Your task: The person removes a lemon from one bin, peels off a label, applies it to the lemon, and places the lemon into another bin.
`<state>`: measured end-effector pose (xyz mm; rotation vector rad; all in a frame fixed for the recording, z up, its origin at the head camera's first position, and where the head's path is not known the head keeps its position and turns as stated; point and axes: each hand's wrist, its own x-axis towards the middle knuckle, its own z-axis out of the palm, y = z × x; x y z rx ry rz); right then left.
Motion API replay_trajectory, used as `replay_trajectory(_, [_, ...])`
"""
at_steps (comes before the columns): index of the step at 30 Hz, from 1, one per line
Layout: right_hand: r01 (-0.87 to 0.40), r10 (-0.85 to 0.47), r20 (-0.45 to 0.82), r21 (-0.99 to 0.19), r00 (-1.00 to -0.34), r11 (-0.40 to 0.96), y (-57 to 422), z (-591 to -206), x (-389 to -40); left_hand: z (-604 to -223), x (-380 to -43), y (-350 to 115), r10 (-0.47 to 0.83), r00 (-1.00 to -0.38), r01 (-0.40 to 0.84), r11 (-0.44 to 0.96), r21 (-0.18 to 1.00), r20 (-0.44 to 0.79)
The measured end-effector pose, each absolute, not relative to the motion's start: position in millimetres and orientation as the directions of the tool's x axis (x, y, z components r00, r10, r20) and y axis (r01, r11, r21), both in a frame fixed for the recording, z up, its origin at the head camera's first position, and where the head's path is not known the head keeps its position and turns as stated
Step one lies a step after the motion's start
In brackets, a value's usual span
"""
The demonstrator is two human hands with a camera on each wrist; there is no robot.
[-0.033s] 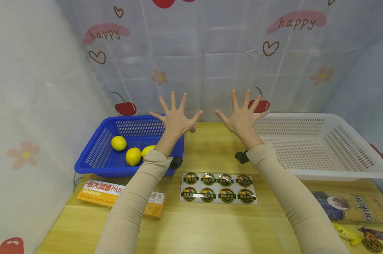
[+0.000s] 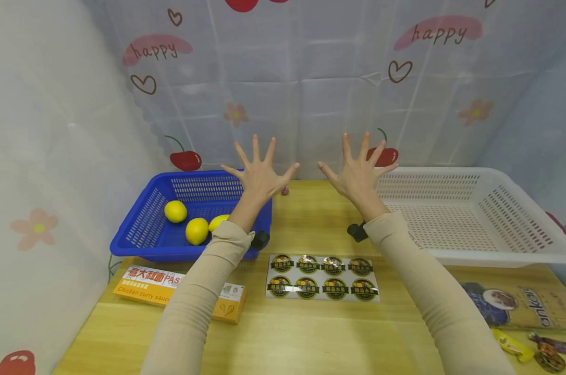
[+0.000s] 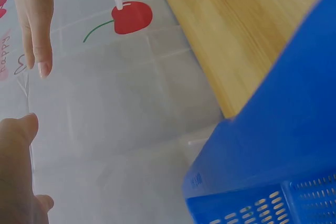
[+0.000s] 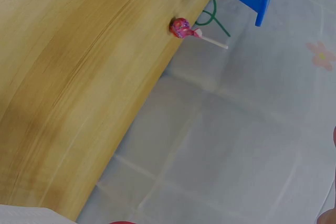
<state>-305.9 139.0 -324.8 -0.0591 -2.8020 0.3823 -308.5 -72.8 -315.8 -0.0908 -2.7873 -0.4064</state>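
Observation:
Both hands are held up over the far side of the table with their fingers spread wide, holding nothing. My left hand (image 2: 259, 179) overlaps the right rim of a blue plastic basket (image 2: 137, 208) in the head view. Inside that basket lie a lemon (image 2: 175, 211), a second lemon (image 2: 197, 231) and a third yellow fruit (image 2: 219, 222), partly hidden by the left arm. My right hand (image 2: 358, 179) is nearest the left end of a white plastic basket (image 2: 513, 182). Between the hands, at the table's back edge, lies a wrapped lollipop (image 4: 180, 28).
A sheet of round stickers (image 2: 322, 278) lies mid-table. The left sleeve partly covers an orange pasta box (image 2: 144, 291). At the right are a noodle packet (image 2: 536, 307), a yellow-wrapped candy (image 2: 513, 345) and dark-wrapped candies (image 2: 557, 345). A printed curtain (image 2: 302, 104) hangs behind.

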Motion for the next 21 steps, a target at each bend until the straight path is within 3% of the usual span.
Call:
replay_trajectory(14, [0.000,0.078,0.262,-0.286,-0.962,0.958,138.6,-325.6,-305.8,-314.4,-306.6,-82.1,0.017,-0.957,0.096,0.961,0.260,0.288])
replay_trajectory(18, [-0.022,0.054,0.231,-0.312,-0.971,0.950,136.9,-324.5,-306.7,-309.4,-303.4,-95.0,0.018,-0.975,0.075,0.965,0.252,0.222])
replay_trajectory(21, [-0.091,-0.005,0.213,-0.396,-0.977,0.914,134.1,-323.8,-308.0,-303.8,-300.0,-108.6,0.016,-0.988,0.054,0.968,0.246,0.155])
